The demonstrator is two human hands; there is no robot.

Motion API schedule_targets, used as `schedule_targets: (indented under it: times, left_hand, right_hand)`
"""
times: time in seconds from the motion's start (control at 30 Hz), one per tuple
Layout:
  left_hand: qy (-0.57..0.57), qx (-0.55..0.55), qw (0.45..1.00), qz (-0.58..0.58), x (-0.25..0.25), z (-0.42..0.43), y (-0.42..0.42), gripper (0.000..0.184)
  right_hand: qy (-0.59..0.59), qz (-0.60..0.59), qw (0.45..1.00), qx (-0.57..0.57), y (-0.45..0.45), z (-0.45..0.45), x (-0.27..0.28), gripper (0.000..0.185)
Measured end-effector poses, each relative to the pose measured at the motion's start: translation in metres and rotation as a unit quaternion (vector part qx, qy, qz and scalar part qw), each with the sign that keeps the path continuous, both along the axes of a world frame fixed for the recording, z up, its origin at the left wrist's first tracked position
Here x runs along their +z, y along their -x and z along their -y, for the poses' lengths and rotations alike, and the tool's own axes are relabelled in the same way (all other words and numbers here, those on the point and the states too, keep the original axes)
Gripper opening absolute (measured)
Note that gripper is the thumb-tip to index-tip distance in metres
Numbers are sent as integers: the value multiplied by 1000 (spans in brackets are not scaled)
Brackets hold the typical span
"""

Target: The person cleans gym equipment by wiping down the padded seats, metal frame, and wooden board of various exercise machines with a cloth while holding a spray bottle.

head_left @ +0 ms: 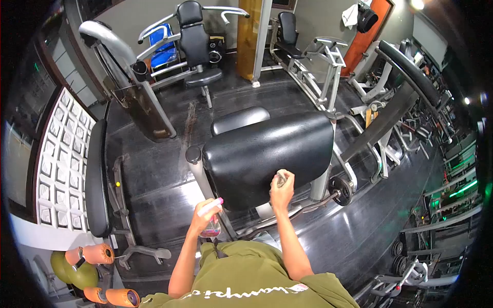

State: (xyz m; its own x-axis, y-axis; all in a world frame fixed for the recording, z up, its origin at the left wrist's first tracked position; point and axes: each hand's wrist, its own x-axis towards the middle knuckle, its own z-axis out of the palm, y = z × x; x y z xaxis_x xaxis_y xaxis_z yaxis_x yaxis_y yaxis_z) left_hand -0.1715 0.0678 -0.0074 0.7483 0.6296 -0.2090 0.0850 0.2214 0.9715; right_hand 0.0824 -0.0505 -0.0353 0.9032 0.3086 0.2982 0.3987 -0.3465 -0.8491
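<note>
My left hand (200, 219) is wrapped round a spray bottle (211, 229), a clear one with a white and pink spray head and some pinkish liquid low inside. The bottle is upright at the near left corner of a black padded bench (267, 149), its nozzle pointing toward the pad. Over the near edge of that pad, my right hand (282, 192) is closed on a small greyish cloth (281, 178), mostly hidden by the fingers. Whether the cloth touches the pad I cannot tell.
A smaller black pad (240, 120) lies beyond the bench. A curved metal bar (303, 208) and a weight plate (341, 191) sit at its near right. Another long bench (97, 179) stands left, with orange rollers (97, 253) below. A seated machine (195, 46) is at the back.
</note>
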Motion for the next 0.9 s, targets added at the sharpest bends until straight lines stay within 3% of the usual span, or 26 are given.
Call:
schedule_targets:
  times: [0.07, 0.23, 0.37, 0.5, 0.57, 0.63, 0.8, 0.9]
  left_hand:
    - [2, 10, 1000, -2, -3, 3, 3, 17]
    - [3, 25, 999, 37, -10, 13, 3, 16]
    - [7, 42, 998, 41, -2, 19, 0, 15]
    - [15, 61, 997, 45, -7, 27, 13, 15]
    - [20, 74, 996, 46, -10, 33, 23, 15]
    - [26, 87, 995, 46, -8, 39, 31, 15]
    - [45, 127, 990, 46, -7, 51, 53, 14]
    - [25, 138, 989, 54, -9, 54, 68, 20]
  right_hand:
    - [-9, 29, 999, 26, 26, -9, 3, 27]
    - [85, 81, 949, 293, 73, -6, -9, 30]
    - [119, 114, 950, 266, 48, 3, 6, 29]
    - [56, 64, 987, 138, 31, 3, 4, 24]
    - [71, 58, 987, 134, 40, -2, 1, 25]
    - [-9, 24, 994, 105, 64, -11, -8, 26]
    - [134, 100, 938, 304, 107, -10, -24, 31]
    - [139, 126, 937, 296, 95, -7, -18, 31]
